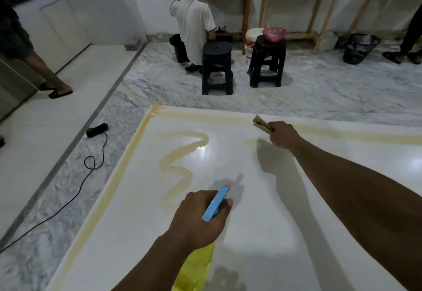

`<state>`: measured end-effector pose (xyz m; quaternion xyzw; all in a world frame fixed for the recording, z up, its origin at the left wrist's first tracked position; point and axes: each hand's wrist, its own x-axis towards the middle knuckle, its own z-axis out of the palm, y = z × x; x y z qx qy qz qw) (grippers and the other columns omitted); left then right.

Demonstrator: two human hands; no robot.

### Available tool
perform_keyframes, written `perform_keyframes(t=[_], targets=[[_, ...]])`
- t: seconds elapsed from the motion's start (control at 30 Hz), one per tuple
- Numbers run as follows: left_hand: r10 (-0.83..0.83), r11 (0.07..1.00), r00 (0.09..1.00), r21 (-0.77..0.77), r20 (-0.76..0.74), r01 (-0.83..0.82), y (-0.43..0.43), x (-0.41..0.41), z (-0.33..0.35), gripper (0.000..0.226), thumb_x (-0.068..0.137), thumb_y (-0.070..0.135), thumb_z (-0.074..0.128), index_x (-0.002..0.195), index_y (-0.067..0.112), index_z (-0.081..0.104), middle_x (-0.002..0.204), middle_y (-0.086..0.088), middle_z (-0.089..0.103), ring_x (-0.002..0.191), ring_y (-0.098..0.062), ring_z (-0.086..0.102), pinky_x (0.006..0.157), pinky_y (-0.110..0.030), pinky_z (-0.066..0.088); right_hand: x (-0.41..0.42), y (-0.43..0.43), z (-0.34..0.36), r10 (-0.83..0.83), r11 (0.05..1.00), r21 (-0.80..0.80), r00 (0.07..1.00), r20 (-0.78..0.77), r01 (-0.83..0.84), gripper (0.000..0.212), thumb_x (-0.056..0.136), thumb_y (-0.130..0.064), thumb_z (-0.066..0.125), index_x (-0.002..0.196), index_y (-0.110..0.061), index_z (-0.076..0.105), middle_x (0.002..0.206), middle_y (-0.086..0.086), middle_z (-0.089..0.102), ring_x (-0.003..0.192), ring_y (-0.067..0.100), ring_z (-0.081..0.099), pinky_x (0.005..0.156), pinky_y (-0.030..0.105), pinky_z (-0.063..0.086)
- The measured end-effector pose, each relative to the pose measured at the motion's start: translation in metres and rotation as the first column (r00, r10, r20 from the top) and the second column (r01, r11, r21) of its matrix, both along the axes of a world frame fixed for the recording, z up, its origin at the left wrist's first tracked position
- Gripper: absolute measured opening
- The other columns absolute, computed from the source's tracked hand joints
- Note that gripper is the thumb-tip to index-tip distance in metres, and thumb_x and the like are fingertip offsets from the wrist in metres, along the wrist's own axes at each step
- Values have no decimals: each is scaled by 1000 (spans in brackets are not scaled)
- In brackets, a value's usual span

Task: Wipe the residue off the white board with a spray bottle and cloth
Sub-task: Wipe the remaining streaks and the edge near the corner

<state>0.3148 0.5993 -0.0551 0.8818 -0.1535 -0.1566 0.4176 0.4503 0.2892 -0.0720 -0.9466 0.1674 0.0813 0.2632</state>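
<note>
The white board [251, 199] lies flat below me, with a yellowish residue band along its far and left edges and a zigzag residue streak [180, 165] on its left half. My left hand [198, 215] grips a spray bottle [217, 201] with a blue trigger head, pink nozzle and yellow liquid body, held above the board near the streak's lower end. My right hand [283, 134] reaches to the far edge and clutches a folded tan cloth [262, 124] against the residue band there.
Two black plastic stools [217, 66] stand on the marble floor beyond the board, one carrying a pink bowl [274, 33]. A person [194, 23] crouches by a wooden table. A black cable with adapter [97, 129] lies left of the board. Another person's legs stand far left.
</note>
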Motion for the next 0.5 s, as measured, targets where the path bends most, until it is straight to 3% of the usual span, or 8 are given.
perform_keyframes(t=[0.1, 0.17, 0.23, 0.3, 0.4, 0.5], targets=[[12, 1000, 1000, -21, -3, -12, 3, 17, -12, 45, 94, 52, 57, 69, 16, 50, 59, -11, 51, 57, -39, 60, 58, -54, 56, 50, 6, -63, 132, 983, -128, 991, -26, -135, 29, 89, -13, 47, 112, -23, 63, 100, 6, 61, 89, 29, 57, 74, 36, 44], [21, 999, 1000, -36, -10, -22, 8, 22, -19, 45, 95, 51, 57, 69, 14, 51, 60, -12, 52, 57, -39, 59, 58, -54, 56, 52, 22, -106, 156, 965, -210, 988, -11, -154, 26, 90, -19, 45, 102, -28, 65, 104, 6, 64, 97, 29, 62, 74, 38, 44], [28, 999, 1000, -35, -14, -28, 13, 22, -23, 45, 95, 52, 57, 70, 15, 53, 60, -11, 53, 56, -38, 60, 57, -54, 56, 28, 39, -136, 162, 929, -355, 977, 142, -103, 26, 87, -11, 53, 100, -25, 70, 108, 9, 70, 100, 32, 67, 71, 40, 53], [37, 999, 999, -36, -31, -38, 20, 20, -23, 44, 94, 54, 57, 70, 17, 53, 61, -10, 55, 56, -37, 62, 57, -54, 56, -9, 55, -148, 216, 904, -420, 936, 277, -84, 46, 67, 9, 73, 106, -13, 75, 113, 13, 73, 103, 38, 69, 68, 45, 59], [65, 998, 997, -17, -33, -65, 30, 14, -19, 43, 92, 56, 58, 71, 18, 53, 62, -12, 57, 56, -35, 65, 58, -55, 55, -77, 80, -147, 212, 930, -365, 874, 437, -43, 57, 56, 18, 77, 104, -11, 77, 113, 10, 74, 105, 38, 70, 68, 49, 61], [66, 998, 998, 4, -9, -66, 38, 2, -9, 38, 92, 54, 59, 69, 24, 53, 62, -11, 61, 56, -32, 68, 60, -55, 55, -142, 108, -145, 141, 958, -284, 934, 328, -45, 62, 61, 13, 80, 112, -21, 75, 125, 1, 70, 119, 29, 64, 76, 49, 61]])
